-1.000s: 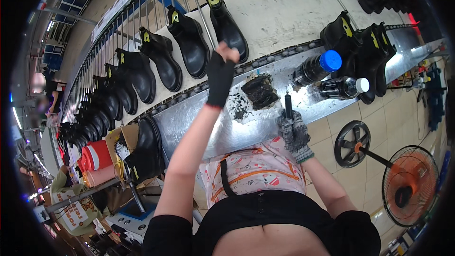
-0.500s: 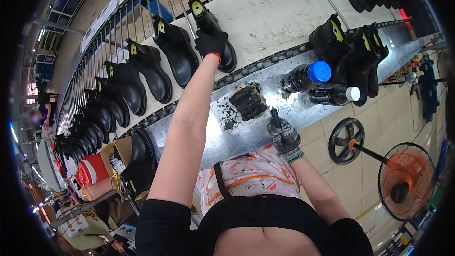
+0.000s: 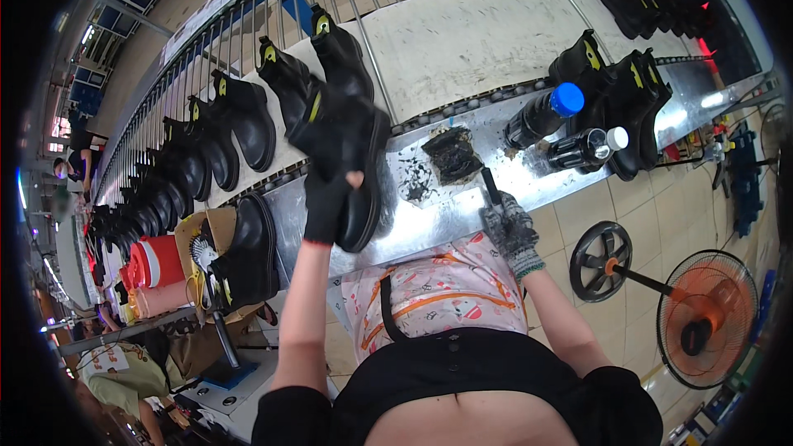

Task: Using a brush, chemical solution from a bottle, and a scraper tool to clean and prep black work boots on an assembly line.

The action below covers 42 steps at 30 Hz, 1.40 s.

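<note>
A black ankle boot (image 3: pixel 368 186) with yellow inside is held up over the front edge of the metal bench (image 3: pixel 429 215). My left hand (image 3: pixel 326 198), in a black glove with a bare fingertip, grips it; motion blurs its upper part. My right hand (image 3: pixel 514 235), in a grey knit glove, is closed round a slim black stick-like tool (image 3: pixel 490 185); its kind is unclear. Just beyond the tool lies a blackened pad (image 3: pixel 452 154) amid dark smears. To its right are a dark bottle with a blue cap (image 3: pixel 545 116) and another with a white cap (image 3: pixel 586 150).
Behind the bench runs a conveyor (image 3: pixel 471 41) with a chain edge and metal bars. Black boots (image 3: pixel 244 120) line its left part. Several boots (image 3: pixel 632 111) stand at the bench's right. A boot (image 3: pixel 252 248) stands by a carton at left. An orange fan (image 3: pixel 706 318) is at right.
My left hand has come back from the conveyor toward me and now has a boot lifted over the bench. My right hand has shifted slightly right; more of the tool shows.
</note>
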Each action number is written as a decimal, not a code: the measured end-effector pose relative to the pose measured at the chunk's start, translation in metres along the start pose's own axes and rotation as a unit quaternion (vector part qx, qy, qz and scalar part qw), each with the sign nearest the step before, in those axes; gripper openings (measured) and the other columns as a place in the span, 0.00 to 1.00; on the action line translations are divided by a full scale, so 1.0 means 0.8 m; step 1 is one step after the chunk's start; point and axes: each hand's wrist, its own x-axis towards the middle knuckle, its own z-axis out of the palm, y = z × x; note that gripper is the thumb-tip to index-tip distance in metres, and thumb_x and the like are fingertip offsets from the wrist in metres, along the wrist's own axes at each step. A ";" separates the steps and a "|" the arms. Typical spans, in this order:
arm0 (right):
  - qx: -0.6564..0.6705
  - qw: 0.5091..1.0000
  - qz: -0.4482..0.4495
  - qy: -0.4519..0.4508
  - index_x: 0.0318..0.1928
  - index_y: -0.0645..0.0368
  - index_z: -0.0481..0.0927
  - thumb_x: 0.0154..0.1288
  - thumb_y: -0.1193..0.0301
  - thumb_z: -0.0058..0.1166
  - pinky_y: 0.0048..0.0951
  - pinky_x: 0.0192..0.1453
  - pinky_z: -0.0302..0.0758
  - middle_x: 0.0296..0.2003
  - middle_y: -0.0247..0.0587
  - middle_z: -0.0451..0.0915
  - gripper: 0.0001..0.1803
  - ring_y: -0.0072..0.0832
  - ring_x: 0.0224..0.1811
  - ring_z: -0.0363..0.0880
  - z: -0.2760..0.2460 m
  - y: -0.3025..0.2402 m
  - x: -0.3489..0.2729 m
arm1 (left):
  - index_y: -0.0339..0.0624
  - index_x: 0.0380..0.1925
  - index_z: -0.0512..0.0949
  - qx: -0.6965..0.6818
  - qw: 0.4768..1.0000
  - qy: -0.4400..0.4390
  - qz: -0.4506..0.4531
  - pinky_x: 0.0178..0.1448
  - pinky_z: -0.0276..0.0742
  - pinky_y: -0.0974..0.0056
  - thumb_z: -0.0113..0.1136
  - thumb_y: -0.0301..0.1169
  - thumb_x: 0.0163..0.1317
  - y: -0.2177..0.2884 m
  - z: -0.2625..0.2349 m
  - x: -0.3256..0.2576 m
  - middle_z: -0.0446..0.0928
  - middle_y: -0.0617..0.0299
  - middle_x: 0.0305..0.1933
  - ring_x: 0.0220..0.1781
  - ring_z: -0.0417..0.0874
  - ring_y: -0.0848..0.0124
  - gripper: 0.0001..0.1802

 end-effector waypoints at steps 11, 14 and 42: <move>-0.105 0.983 0.043 -0.145 0.54 0.54 0.73 0.62 0.57 0.49 0.39 0.48 0.74 0.42 0.50 0.79 0.23 0.44 0.44 0.78 -0.079 -0.054 0.002 | 0.35 0.59 0.63 0.187 0.946 0.257 0.067 0.61 0.66 0.61 0.65 0.28 0.46 -0.097 -0.062 -0.133 0.69 0.49 0.57 0.58 0.71 0.63 0.37; -0.160 0.978 -0.009 -0.135 0.53 0.55 0.73 0.60 0.57 0.53 0.38 0.50 0.73 0.43 0.49 0.78 0.24 0.42 0.46 0.77 -0.087 -0.051 0.013 | 0.35 0.63 0.56 0.067 0.904 0.254 0.339 0.65 0.61 0.59 0.63 0.32 0.51 -0.031 0.009 -0.142 0.61 0.45 0.64 0.66 0.63 0.60 0.41; 0.097 0.951 0.255 -0.148 0.45 0.59 0.75 0.55 0.68 0.60 0.22 0.18 0.72 0.25 0.34 0.78 0.17 0.21 0.18 0.75 -0.044 0.017 -0.021 | 0.40 0.46 0.76 -0.011 0.969 -0.017 0.247 0.59 0.68 0.61 0.56 0.22 0.54 0.008 0.065 -0.072 0.77 0.54 0.47 0.55 0.76 0.61 0.17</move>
